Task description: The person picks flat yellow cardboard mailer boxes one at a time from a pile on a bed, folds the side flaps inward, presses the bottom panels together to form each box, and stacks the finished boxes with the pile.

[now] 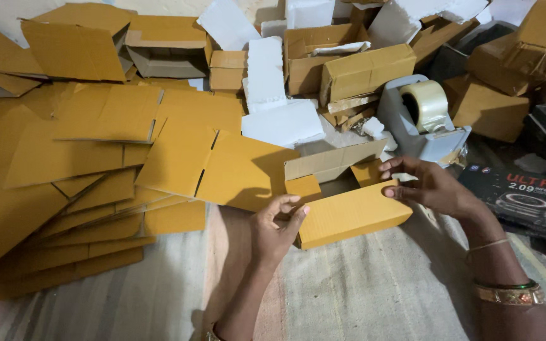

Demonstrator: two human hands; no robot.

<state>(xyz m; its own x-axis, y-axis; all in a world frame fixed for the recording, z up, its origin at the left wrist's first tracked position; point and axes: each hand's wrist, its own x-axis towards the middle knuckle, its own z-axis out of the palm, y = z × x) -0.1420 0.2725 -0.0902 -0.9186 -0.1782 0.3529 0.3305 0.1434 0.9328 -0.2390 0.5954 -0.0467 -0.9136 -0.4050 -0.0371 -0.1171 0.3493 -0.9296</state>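
A small open yellow-brown cardboard box rests on the striped cloth in front of me, its flaps up. My left hand grips the box's near-left corner, fingers curled over the edge. My right hand holds the right end, fingertips on the side flap. The far flap stands up, showing its paler inner side. The inside of the box is in shadow.
Flat unfolded cardboard blanks lie piled at the left. White foam pieces and assembled boxes crowd the back. A grey tape dispenser stands just behind the box. Dark printed product boxes sit at the right.
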